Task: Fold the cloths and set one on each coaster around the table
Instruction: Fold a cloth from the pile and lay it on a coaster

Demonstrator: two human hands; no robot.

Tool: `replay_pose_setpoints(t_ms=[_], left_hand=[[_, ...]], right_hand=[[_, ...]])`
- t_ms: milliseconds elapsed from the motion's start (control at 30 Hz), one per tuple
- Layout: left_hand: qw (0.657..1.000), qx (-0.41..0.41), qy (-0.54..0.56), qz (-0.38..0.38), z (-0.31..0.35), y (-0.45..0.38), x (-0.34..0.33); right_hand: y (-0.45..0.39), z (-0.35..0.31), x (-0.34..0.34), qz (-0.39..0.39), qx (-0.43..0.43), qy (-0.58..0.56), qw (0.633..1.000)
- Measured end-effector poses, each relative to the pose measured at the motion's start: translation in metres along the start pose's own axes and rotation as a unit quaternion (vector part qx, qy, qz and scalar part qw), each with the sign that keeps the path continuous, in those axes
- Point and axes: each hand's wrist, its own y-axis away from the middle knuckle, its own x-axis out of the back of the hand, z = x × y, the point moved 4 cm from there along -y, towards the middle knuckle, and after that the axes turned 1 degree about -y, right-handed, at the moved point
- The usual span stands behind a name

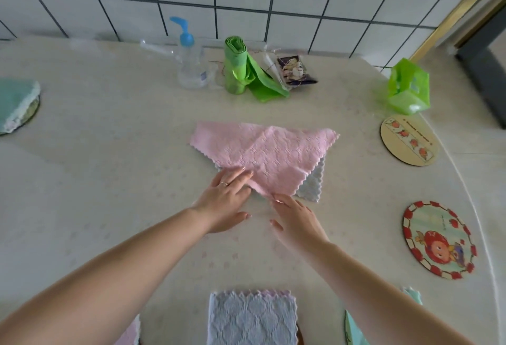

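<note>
left hand: flat, fingers straight, pressing pink cloth
right hand: flat, fingertips at cloth's near corner
pink cloth: mid-table, over white cloth
coasters: bare, right

No lettering here can be read. The beige coaster, to the right of the pink cloth, carries a line of small print along its upper edge, too blurred to make out. The cartoon coaster, nearer than the beige one, has a tiny line of script above the figure, also illegible. The pump bottle, beyond the pink cloth, bears a small blue label whose print cannot be read
</note>
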Motion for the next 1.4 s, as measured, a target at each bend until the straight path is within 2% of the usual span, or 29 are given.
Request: replay_pose_setpoints(t_ms=[100, 200, 400, 467, 667, 867, 967, 1067, 1267, 1400], left_hand=[[0.998, 0.011, 0.023, 0.053, -0.01, -0.003, 0.014], [0.992, 0.032, 0.044, 0.109, -0.022, -0.009, 0.032], [0.985, 0.163, 0.049, 0.038, -0.041, -0.018, 0.086], [0.981, 0.178, 0.053, 0.053, -0.044, -0.016, 0.109], [0.964, 0.207, 0.031, 0.165, -0.038, 0.003, 0.19], [0.924, 0.209, 0.07, 0.314, -0.033, 0.041, 0.25], [0.899, 0.224, 0.116, 0.358, -0.026, 0.066, 0.274], [0.889, 0.221, 0.103, 0.389, -0.017, 0.092, 0.293], [0.869, 0.277, 0.101, 0.396, -0.029, 0.144, 0.299], [0.827, 0.349, 0.225, 0.38, -0.074, 0.175, 0.282]], right_hand=[[0.002, 0.004, 0.023, 0.064, -0.017, -0.086, 0.994], [0.006, 0.006, 0.057, 0.159, 0.016, -0.138, 0.977], [0.019, 0.001, 0.126, 0.262, 0.077, -0.132, 0.953], [0.028, 0.0, 0.147, 0.279, 0.089, -0.123, 0.948], [0.062, 0.001, 0.211, 0.359, 0.129, -0.091, 0.92], [0.1, 0.005, 0.265, 0.44, 0.198, -0.084, 0.872], [0.109, 0.005, 0.276, 0.438, 0.217, -0.089, 0.868], [0.108, 0.004, 0.279, 0.418, 0.226, -0.09, 0.875], [0.106, -0.034, 0.271, 0.372, 0.247, -0.088, 0.891], [0.081, -0.075, 0.254, 0.287, 0.236, -0.08, 0.925]])
